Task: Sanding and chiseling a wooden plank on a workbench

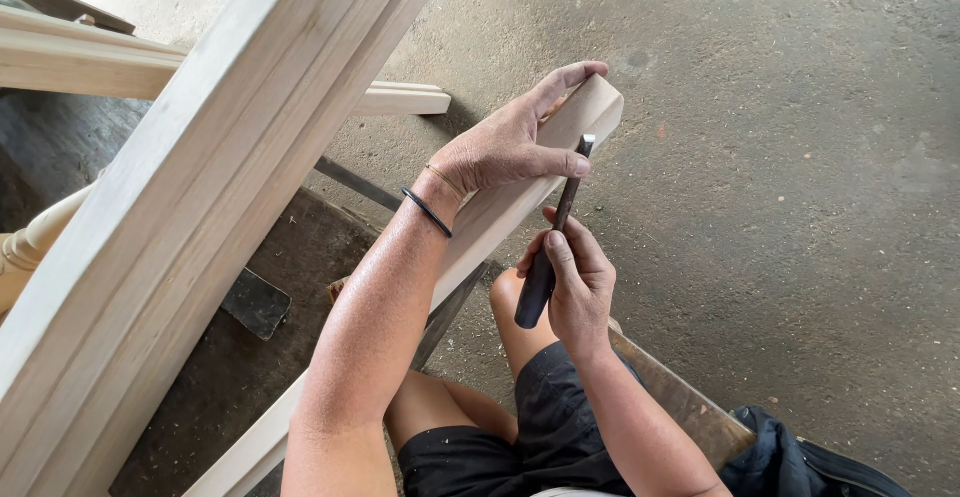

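Across your lap, you are bracing a long pale planed wooden rail point(500, 212) that is running from beside your left hip up to its rounded end above the dusty grey concrete floor point(780, 157). Your left hand point(505, 147) is closing over that rounded end, fingers wrapping the top edge and the thumb pressing on the near face. Your right hand point(575, 287) is gripping a dark-handled chisel with a slim metal blade point(552, 247), and its tip is resting at the rail's edge just beside your left thumb. That closeness looks like the main hazard: if the blade is skating off the grain or breaking through suddenly, it is likely heading straight for that thumb or the fingers curling beyond it. The rail is resting only on your bare knee point(510, 302) and your grip, with no clamp showing, so it could be twisting or sliding under a push, and a slip downward would be pointing the edge toward your thigh. A wide pale wooden frame of stacked boards point(190, 207) is leaning close at your left elbow and may be crowding your arm.
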